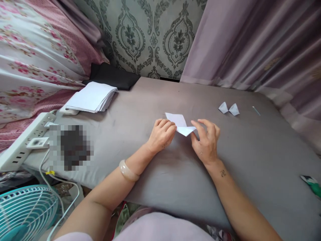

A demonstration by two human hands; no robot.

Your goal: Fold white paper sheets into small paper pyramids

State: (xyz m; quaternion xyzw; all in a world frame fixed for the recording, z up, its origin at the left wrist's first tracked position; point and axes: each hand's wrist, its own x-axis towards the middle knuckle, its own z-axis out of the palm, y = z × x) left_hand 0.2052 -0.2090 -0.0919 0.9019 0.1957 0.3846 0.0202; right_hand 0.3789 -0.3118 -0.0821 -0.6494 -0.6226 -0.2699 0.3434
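A partly folded sheet of white paper (176, 119) is held a little above the grey-covered table, one flap bent toward me. My left hand (163, 134) is closed, pinching its near left edge between thumb and curled fingers. At the flap's right corner is my right hand (206, 142), with its thumb under the paper and its index finger just above; the other fingers are loosely curled. Farther right on the table stand two small folded white paper pieces (228, 108), pointed and side by side.
A stack of white paper (92, 97) lies at the back left beside a black flat case (114, 76). A power strip (27, 140) with plugs and cables runs along the left edge, above a turquoise fan (27, 212). A thin stick (256, 110) and a green item (312, 184) lie right.
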